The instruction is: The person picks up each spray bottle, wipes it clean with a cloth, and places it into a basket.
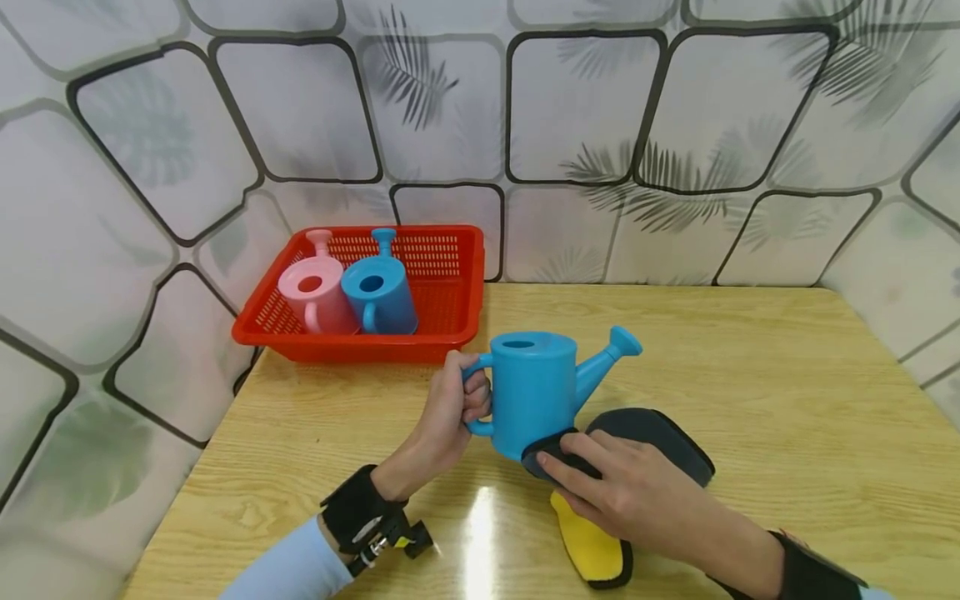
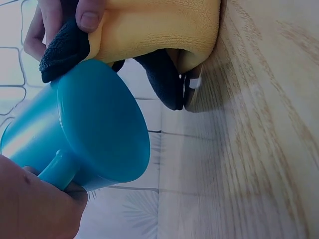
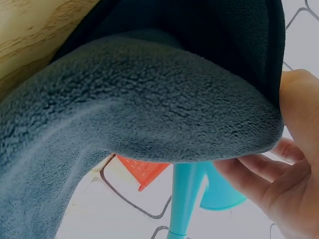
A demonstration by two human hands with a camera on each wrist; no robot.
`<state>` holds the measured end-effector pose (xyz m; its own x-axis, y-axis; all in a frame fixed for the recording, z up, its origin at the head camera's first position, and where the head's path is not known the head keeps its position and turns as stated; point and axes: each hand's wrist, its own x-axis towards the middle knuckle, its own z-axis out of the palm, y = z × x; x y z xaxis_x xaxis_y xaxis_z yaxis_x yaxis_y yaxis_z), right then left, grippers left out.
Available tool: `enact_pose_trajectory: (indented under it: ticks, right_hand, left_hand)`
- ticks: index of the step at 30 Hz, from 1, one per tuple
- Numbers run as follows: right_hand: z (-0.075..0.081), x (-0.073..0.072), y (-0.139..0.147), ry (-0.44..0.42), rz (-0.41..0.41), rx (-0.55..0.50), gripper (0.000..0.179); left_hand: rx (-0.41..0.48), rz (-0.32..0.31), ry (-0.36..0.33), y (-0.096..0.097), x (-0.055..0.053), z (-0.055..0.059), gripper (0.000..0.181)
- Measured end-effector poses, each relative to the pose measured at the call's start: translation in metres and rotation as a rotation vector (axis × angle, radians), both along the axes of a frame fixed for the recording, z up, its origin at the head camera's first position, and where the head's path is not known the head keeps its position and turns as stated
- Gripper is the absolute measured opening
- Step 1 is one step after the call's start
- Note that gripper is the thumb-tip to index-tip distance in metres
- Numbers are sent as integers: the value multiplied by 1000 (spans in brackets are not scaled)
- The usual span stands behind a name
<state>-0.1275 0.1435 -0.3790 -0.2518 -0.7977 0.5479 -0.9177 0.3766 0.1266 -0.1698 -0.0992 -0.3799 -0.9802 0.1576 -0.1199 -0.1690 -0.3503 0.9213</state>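
My left hand (image 1: 455, 408) grips the handle of a blue toy watering can (image 1: 531, 392), held above the table with its spout pointing right. In the left wrist view the base of the watering can (image 2: 107, 127) faces the camera. A cleaning cloth (image 1: 651, 437), dark grey on one side and yellow on the other, hangs from my right hand (image 1: 618, 483). The right hand pinches a fold of the cloth and presses it to the can's lower side by the base. In the right wrist view the grey side of the cloth (image 3: 144, 104) covers much of the can.
A red plastic basket (image 1: 450, 333) stands at the table's back left. Inside it sit a pink watering can (image 1: 322, 296) and another blue watering can (image 1: 386, 296). The wooden table (image 1: 787, 400) meets a patterned curtain (image 1: 442, 100) at the back and sides.
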Motion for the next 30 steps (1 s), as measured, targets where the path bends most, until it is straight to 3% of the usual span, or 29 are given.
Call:
enact_pose_trajectory:
  ticks: [19,26,30]
  right_hand:
    - [-1,-2,4,7,13,-40,44]
    - [4,-5,5,-17,-11,-81,42]
    - [7,-8,6,20,-34,-131,41]
  left_hand:
    - [13,-41,-26,-4,2,1,40]
    - [-16,-82,-35,-5,3,-3,40]
    - [-21,-113,-28,-5,4,-6,39]
